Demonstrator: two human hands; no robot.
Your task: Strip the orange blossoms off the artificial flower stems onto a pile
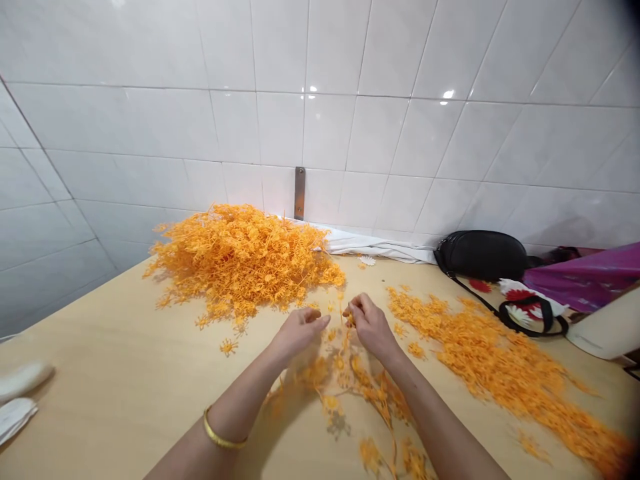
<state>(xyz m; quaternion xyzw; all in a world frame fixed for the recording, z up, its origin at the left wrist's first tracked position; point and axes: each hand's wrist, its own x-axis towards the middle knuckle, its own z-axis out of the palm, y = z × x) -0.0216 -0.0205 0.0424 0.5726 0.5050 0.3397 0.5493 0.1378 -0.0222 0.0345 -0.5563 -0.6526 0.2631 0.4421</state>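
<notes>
My right hand [373, 328] pinches the upper part of an orange artificial flower stem [387, 413], whose branches hang down toward the table's front edge. Close by on the left, my left hand [300, 333] has its thumb and fingers drawn together; what lies between them, if anything, is hidden. Orange plastic florets sit along the branches below both hands, some blurred. Behind my left hand rises a big heap of orange artificial flowers [245, 260]. A single loose floret [229, 347] lies in front of that heap.
A long pile of loose orange florets [500, 360] spreads along the right of the wooden table [125, 387]. Beyond it are a black bag [483, 255] with a strap and a purple bag [590, 277]. White cloth [375, 245] lies against the tiled wall.
</notes>
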